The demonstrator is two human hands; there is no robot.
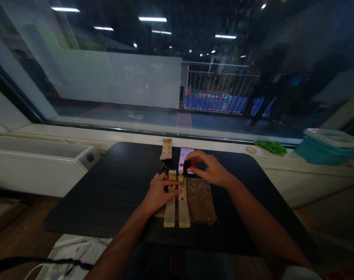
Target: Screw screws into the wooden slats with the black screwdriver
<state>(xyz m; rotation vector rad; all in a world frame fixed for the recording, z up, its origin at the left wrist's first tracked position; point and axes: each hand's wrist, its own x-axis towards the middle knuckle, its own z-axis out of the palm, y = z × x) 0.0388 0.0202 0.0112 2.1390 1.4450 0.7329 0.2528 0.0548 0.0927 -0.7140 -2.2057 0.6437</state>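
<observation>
My right hand (207, 167) is closed around the dark handle of a screwdriver (186, 166). Its shaft points down at a hole in the right one of two light wooden pieces (183, 214). My left hand (161, 190) reaches over the left wooden piece (170, 216), with thumb and index finger at the screwdriver's tip; whether they pinch a small screw there I cannot make out. Under the wooden pieces lies a brown, rough-looking slab (201, 202). Beyond my hands, a phone (183, 155) with a lit screen lies on the table, partly covered by my right hand.
On the black table (107, 186), another pair of wooden pieces (166, 149) lies near the far edge, with small dark metal parts (164, 167) nearer. A white radiator (39, 163) stands left. The sill holds a teal container (325, 147), green leafy stuff (271, 147) and a tape roll (251, 149).
</observation>
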